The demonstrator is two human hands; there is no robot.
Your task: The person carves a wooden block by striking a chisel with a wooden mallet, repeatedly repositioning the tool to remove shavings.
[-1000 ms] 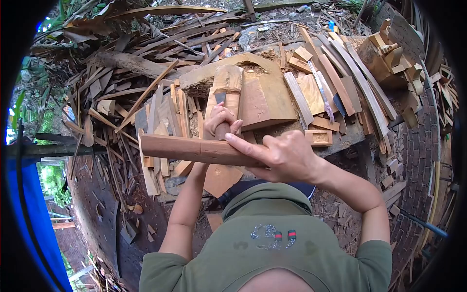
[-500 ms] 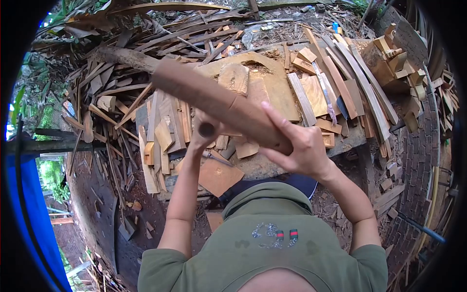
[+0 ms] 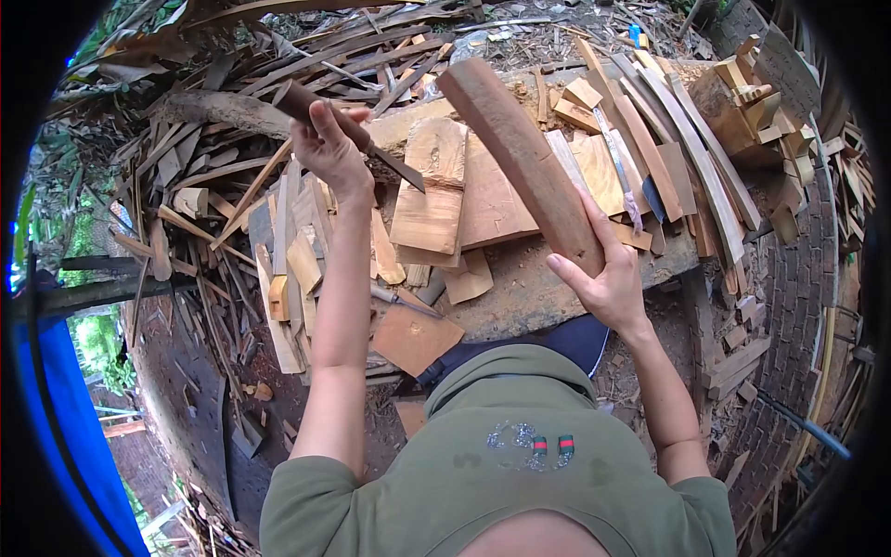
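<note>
My left hand is wrapped round the round wooden handle of a chisel, with its index finger partly lifted. The dark blade slants down to the right, its tip over a light wooden block with a notch cut across it. In my right hand is the lower end of a thick wooden club, a squared brown length tilted up and to the left. A flat reddish board lies beside the block, beneath the club in this view.
The workbench bears offcuts and long strips. Near its front edge, another slim tool rests by a square wood piece. Scrap wood is heaped at the left; a stump with blocks stands at the right.
The club has swung right and turned steeper, away from the chisel handle. My left hand has moved up and left, and the chisel's blade and the notched block now show.
</note>
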